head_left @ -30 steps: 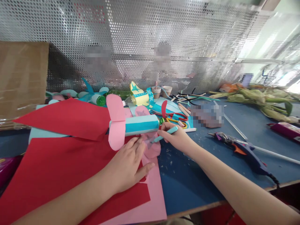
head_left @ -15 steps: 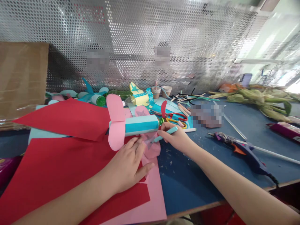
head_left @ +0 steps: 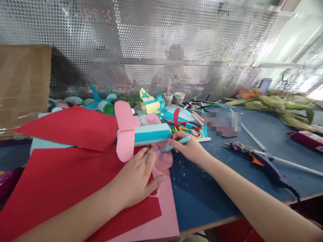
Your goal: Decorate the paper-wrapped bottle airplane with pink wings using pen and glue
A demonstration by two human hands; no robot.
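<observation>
My right hand [head_left: 188, 146] is closed around a light-blue pen [head_left: 185, 140], its tip down by a pink paper piece [head_left: 164, 162] with a grey star shape on it. My left hand [head_left: 140, 174] lies flat with fingers spread, resting on that pink piece and the red paper [head_left: 83, 181]. Just beyond my fingers lies a bottle wrapped in light and darker blue paper [head_left: 152, 133], with a green cap end on its right. Pink rounded paper fins [head_left: 124, 131] stand at its left end. A pink sheet [head_left: 168, 208] shows beneath the red paper.
A glue gun [head_left: 259, 161] lies to the right, near clear glue sticks [head_left: 252, 136]. Scissors [head_left: 190, 126], paper cups [head_left: 168, 98], a yellow paper-covered bottle [head_left: 151, 106] and corn husks [head_left: 275, 106] are along the back. Cardboard [head_left: 25, 87] stands at left, before a perforated metal screen [head_left: 141, 43].
The pen in my right hand has shifted slightly and tilts a little flatter over the pink piece. My left hand stays in place.
</observation>
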